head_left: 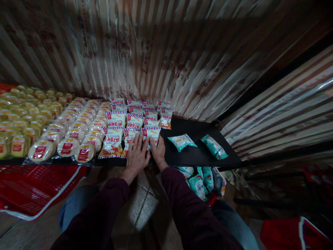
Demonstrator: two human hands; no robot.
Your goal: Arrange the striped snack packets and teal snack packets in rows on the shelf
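On the black shelf [187,126] stand rows of white, red and orange snack bags [112,140] with striped top edges. My left hand [137,157] lies over the front of one bag in the nearest row, fingers stretched out. Close beside it, my right hand [158,151] holds the right end bag [151,132] of that row, thumb on its front and fingers along its right side. The lower parts of both bags are hidden by my hands. To the right, two green and white bags, one flat [182,141] and one tilted [214,147], lie apart.
Round wrapped cakes [68,146] and yellow packaged cakes [19,142] fill the shelf's left. A red basket [33,189] is below left, another [288,232] at lower right. Green bags [197,185] sit under the shelf. Striped sheeting [166,52] hangs behind.
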